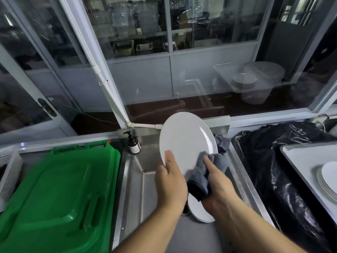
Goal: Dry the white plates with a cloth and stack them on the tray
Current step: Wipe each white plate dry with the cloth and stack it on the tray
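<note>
Brown pump bottle, label unreadable

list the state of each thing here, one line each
held plate: tilted up, gripped by left hand
grey cloth: bunched in right hand, pressed on plate
sink plates: lying in the sink, partly hidden
tray stack: stacked flat
green bin lid: closed

We see both our bare forearms rise from the bottom edge toward frame centre. Our left hand grips with its thumb laid flat and pointing up, its fingers hidden. Our right hand, forefinger extended, seems to be curled around what it holds.
</note>
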Available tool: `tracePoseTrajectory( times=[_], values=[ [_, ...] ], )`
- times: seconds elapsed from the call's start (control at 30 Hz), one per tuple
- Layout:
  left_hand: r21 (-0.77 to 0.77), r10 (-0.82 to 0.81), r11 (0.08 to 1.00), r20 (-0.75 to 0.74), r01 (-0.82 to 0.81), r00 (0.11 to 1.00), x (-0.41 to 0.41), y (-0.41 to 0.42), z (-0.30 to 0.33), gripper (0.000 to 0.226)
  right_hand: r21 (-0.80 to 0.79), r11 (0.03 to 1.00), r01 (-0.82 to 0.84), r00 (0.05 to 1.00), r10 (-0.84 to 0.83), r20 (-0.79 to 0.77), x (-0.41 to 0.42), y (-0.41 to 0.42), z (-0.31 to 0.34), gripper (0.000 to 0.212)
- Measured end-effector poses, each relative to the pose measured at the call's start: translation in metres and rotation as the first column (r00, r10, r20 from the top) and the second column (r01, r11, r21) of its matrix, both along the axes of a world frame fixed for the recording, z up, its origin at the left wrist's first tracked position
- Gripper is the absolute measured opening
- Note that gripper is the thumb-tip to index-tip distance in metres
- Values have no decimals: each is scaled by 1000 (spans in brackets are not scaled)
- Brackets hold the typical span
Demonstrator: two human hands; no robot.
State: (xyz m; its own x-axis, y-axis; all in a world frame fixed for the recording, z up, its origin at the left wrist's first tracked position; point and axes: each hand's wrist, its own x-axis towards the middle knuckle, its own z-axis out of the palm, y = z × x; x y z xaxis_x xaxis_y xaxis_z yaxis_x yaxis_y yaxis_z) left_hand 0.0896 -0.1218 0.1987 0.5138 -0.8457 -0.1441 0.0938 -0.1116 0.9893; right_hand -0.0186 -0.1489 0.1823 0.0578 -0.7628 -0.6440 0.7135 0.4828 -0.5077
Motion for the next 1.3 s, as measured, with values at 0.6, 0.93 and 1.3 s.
tracePoseTrajectory(
  times=[0.6, 0.93, 1.3],
  values=[
    [0, -222, 975, 68, 223, 973, 43, -19, 13, 38, -178, 915, -362, 429, -6, -903, -39, -29, 26, 28],
    [90, -143, 986, 45, 139, 989, 26, -12, 6, 45, -313, 453, -835, 328, -47, -944, -3, 25, 40, 31],
    [-1, -117, 993, 95, 118, 989, 21, 7, 12, 30, -393, 362, -845, 322, -240, -916, -5, -35, 50, 57]
  ],
)
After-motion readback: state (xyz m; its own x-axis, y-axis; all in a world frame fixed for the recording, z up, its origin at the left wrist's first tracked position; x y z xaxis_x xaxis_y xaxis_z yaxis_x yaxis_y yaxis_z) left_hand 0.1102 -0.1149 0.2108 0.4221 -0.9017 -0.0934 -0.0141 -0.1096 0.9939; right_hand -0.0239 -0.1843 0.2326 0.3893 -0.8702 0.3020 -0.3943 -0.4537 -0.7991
